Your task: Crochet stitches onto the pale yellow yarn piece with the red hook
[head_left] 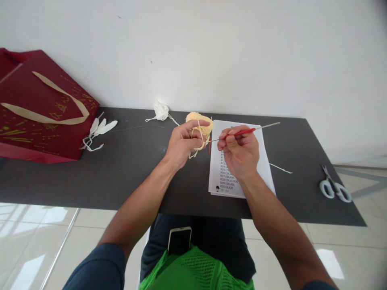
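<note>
Pinched between the fingers of my left hand [181, 145] is a small piece of pale yellow crochet work [196, 151], and a strand of the same yarn runs up over the raised index finger. My right hand [240, 155] grips a crochet hook [244, 131] by its red handle. The hook's thin metal tip reaches left to the work at my left fingertips, while its other metal end points up to the right. Just behind my left hand sits a ball of pale yellow yarn [199, 117]. Printed sheets [217, 173] with pattern rows lie under my right hand.
A dark red gift bag [39, 108] stands at the left, beside white crocheted pieces [102, 127] with a thin wire. White yarn [161, 110] lies by the wall. Scissors [334, 187] rest near the table's right edge. A phone [179, 241] is on my lap.
</note>
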### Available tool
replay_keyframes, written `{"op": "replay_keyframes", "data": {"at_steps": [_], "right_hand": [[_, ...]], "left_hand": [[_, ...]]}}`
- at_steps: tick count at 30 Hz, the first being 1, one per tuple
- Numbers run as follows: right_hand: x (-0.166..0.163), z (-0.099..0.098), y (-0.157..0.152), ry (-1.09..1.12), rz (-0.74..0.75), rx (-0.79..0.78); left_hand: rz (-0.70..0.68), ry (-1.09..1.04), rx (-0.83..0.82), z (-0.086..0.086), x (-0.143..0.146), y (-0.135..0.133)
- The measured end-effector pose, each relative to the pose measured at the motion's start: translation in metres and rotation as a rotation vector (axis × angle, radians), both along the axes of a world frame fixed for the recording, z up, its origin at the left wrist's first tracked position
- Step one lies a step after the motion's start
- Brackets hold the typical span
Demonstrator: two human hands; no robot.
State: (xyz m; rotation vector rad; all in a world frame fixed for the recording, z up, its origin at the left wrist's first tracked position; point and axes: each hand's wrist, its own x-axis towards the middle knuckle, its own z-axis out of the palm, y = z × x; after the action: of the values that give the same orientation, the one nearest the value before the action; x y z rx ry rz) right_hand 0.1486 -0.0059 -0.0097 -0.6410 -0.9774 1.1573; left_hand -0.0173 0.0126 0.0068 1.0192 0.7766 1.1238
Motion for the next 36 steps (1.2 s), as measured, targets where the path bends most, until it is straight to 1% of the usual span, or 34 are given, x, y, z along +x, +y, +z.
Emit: {"op": "replay_keyframes", "data": {"at_steps": [5,10,13,17,22,27,32,36], "right_hand": [[0.001,0.001,-0.001,0.039,0.041,-0.047],[0.003,0.0,0.001,0.132,0.121,-0.173],[0.002,-0.003,0.002,0.208,0.143,-0.242],[-0.007,-0.005,0.0,0.287,0.126,-0.318],[-0.02,-0.007,-0.008,0.23,0.059,-0.3],[-0.025,-0.009,-0.008,0.266,0.028,-0.275],[-0.025,-0.01,-0.007,0.236,-0.004,-0.28],[-0.026,-0.01,-0.008,0.233,-0.027,-0.258]], "left_hand": [[-0.015,-0.016,-0.013,0.0,-0.001,0.0],[-0.034,-0.041,0.024,-0.003,-0.001,0.001],[0.017,-0.032,0.104,-0.006,0.001,0.0],[0.12,0.04,0.226,-0.009,0.007,-0.002],[0.189,0.131,0.228,-0.009,0.012,-0.006],[0.242,0.134,0.261,-0.011,0.016,-0.006],[0.299,0.145,0.22,-0.01,0.019,-0.007],[0.336,0.142,0.218,-0.01,0.019,-0.007]]}}
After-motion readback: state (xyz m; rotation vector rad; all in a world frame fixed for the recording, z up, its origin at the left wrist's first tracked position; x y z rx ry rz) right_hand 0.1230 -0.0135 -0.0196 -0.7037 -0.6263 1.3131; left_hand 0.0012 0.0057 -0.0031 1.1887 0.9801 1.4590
